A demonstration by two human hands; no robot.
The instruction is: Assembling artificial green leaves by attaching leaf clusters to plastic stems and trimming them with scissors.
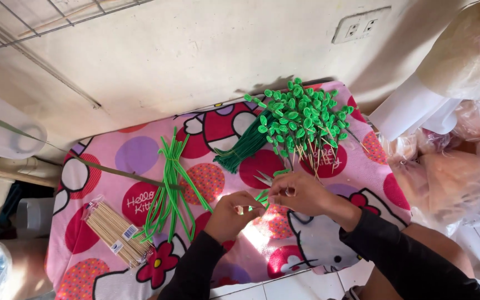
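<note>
Where hands point(268, 204) meet, green stem point(262, 196) slants up-right.

The cloth point(140, 161) on the surface is soft and matt, pink with round spots. The green strips point(170, 183) on it look like smooth, shiny plastic. The sticks point(115, 230) are pale, dry wood, packed in a clear shiny bag. The pile of green leaves point(301, 116) looks like smooth plastic, set on thin wood picks. The green bundle point(245, 145) beside it looks soft and fuzzy. The scissors point(263, 179) are bright, shiny metal. The sleeves point(412, 261) are black matt cloth. The wall point(195, 50) is matt and a bit rough. The bags point(462, 166) at the side are thin, crinkly, shiny plastic.
</note>
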